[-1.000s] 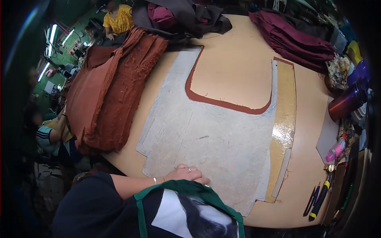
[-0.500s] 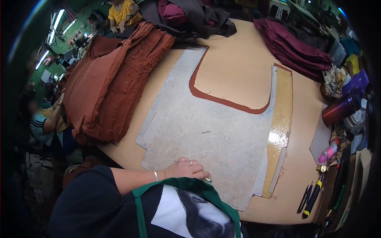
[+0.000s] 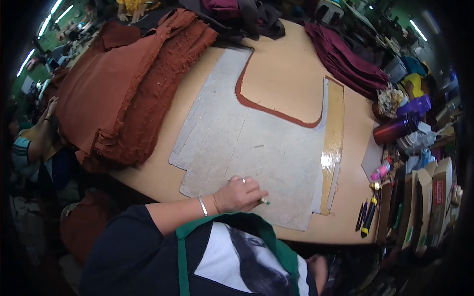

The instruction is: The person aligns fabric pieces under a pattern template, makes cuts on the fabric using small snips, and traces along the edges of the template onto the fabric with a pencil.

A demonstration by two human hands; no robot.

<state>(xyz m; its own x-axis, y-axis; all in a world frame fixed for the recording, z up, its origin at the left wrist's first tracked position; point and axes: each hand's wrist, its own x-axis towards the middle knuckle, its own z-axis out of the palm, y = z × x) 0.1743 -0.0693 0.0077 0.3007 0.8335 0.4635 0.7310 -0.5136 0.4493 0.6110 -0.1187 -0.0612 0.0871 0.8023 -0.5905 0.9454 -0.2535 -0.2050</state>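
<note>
Crowded workroom with fluorescent tubes [image 3: 44, 24] at far left. A pale wooden-toned table [image 3: 355, 113] carries a stack of rust-coloured fabric [image 3: 111, 84] at left, folded maroon cloth [image 3: 345, 59] at far right, and a dark tumbler [image 3: 395, 128] and a yellow-and-black cutter [image 3: 369, 217] along the right side. In the middle lies the large grey U-shaped template [image 3: 266, 158], its cut-out facing the far side; a rust fabric margin [image 3: 284, 115] lines the cut-out, and a glossy tan strip [image 3: 332, 133] runs along the right arm.

The left hand [image 3: 240, 194] rests over the near part of the template, fingers curled around a slim green-ended writing tool [image 3: 265, 201], probably a pen. Compared with one second earlier, the hand stands clearer of the green-edged apron [image 3: 183, 266], and more of the tool's green end shows. The right hand [image 3: 319, 271], previously out of sight, now appears at the near edge, beside the apron; it is partly hidden, and its grip cannot be told. The template has kept its place on the table. For the work, the change appears to be one of readiness: the tool is held and the template's face lies largely uncovered.
</note>
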